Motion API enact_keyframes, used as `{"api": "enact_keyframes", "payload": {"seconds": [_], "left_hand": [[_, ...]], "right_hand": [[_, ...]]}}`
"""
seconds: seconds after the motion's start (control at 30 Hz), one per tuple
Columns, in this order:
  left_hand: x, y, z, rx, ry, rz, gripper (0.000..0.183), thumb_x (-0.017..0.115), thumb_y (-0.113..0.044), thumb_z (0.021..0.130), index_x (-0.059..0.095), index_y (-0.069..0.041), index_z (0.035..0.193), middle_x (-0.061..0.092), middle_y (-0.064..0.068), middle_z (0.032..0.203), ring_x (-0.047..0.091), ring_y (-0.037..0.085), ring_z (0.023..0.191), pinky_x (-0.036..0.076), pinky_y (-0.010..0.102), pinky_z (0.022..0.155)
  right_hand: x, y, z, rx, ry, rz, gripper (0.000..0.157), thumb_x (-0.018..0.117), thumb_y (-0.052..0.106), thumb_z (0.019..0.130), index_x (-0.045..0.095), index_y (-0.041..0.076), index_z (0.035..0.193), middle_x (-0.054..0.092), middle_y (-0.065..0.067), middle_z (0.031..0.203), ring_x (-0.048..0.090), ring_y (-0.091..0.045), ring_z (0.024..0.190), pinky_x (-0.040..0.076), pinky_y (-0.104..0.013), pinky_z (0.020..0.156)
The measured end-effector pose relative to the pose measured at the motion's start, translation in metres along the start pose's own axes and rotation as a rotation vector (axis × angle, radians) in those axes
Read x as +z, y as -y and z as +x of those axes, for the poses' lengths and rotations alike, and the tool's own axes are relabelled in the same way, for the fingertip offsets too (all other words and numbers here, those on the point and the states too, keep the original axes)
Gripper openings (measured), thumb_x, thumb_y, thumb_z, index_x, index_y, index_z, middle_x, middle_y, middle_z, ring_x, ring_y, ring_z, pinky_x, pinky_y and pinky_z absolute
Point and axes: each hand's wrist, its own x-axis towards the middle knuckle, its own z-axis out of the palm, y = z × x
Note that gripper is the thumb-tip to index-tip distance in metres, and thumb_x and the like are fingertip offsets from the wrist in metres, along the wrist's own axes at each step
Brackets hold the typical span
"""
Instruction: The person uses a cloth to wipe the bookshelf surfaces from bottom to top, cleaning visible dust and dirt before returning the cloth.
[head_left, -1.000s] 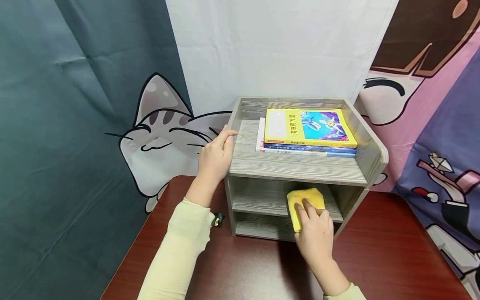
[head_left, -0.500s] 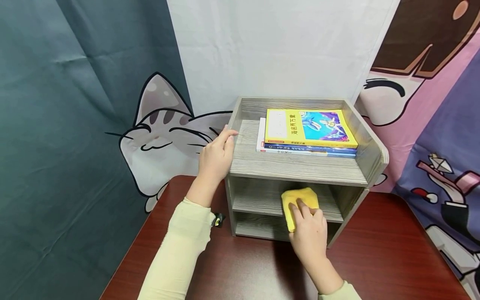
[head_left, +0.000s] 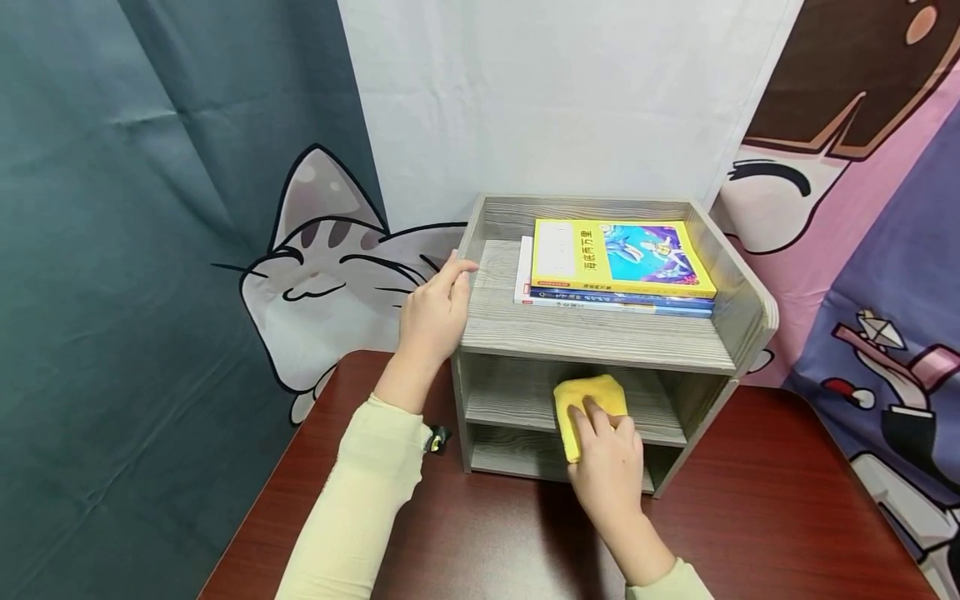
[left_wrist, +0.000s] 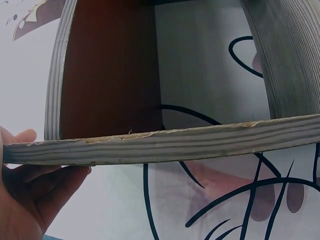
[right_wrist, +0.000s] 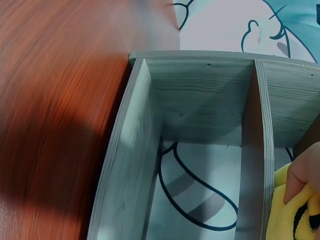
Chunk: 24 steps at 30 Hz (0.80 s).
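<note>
A grey wood-grain desktop shelf (head_left: 585, 335) stands on the table. My left hand (head_left: 433, 318) grips the top of its left side panel; in the left wrist view the thumb and fingers lie on opposite faces of that panel (left_wrist: 175, 146). A folded yellow cloth (head_left: 594, 390) is held in my right hand (head_left: 609, 473), over the front edge of the middle shelf board. Up close in the right wrist view, the cloth (right_wrist: 276, 215) is bunched under the thumb, beside the board's edge. The right fingertips are partly out of that view.
Several stacked books, a yellow one (head_left: 622, 254) on top, lie on the shelf's upper level. The reddish-brown table (head_left: 780, 483) extends to both sides and in front. A cartoon-printed curtain (head_left: 600, 92) hangs close behind.
My right hand has slid leftward with the yellow cloth along the front of the middle board. The left hand keeps its place on the side panel.
</note>
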Motion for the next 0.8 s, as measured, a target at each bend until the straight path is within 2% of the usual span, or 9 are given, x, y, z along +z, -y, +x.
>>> {"api": "enact_keyframes", "payload": {"seconds": [0.23,0.53,0.8], "left_hand": [[0.000,0.000,0.000,-0.001,0.006,0.009,0.032,0.035,-0.023,0.098,0.063,-0.016,0.112,0.053,0.005,0.131,0.053,0.028,0.054,0.040,0.039,0.050],[0.000,0.000,0.000,-0.010,0.009,0.006,0.032,0.035,-0.023,0.097,0.063,-0.017,0.112,0.053,0.004,0.131,0.044,0.025,0.048,0.039,0.038,0.049],[0.001,0.001,0.001,0.000,0.001,0.005,0.031,0.036,-0.023,0.097,0.063,-0.016,0.111,0.053,0.005,0.130,0.046,0.026,0.049,0.039,0.038,0.048]], "right_hand": [[0.004,0.005,0.001,-0.008,-0.004,0.007,0.061,0.070,-0.001,0.046,0.066,0.010,0.106,0.058,-0.011,0.116,0.047,-0.038,0.084,0.036,-0.046,0.066],[0.007,0.011,0.003,-0.025,-0.011,0.001,0.059,0.071,0.000,0.047,0.066,0.009,0.106,0.058,-0.013,0.114,0.046,-0.038,0.083,0.037,-0.046,0.065],[0.010,0.017,0.004,-0.030,-0.007,0.006,0.059,0.070,0.000,0.048,0.066,0.008,0.106,0.058,-0.012,0.114,0.046,-0.038,0.083,0.037,-0.046,0.066]]}}
